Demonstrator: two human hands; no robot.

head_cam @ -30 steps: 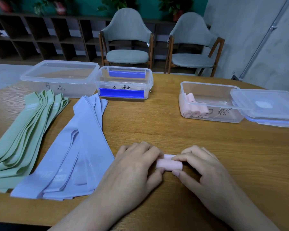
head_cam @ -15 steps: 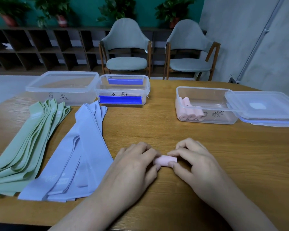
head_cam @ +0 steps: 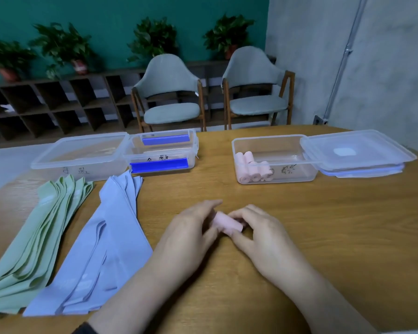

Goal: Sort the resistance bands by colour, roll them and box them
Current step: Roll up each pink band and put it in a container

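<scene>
Rolling the last pink band point(head_cam: 227, 223), pinched at its two ends between left hand point(head_cam: 191, 233) and right hand point(head_cam: 263, 237), fingers curled round it, low over the table point(head_cam: 323, 225). Already boxed: several pink rolls point(head_cam: 251, 168) in the open box point(head_cam: 275, 141), its lid point(head_cam: 357, 150) set beside. Still flat and unrolled: green bands point(head_cam: 34, 237) and blue bands point(head_cam: 101, 249). Roughly a third done, judging by the piles
</scene>
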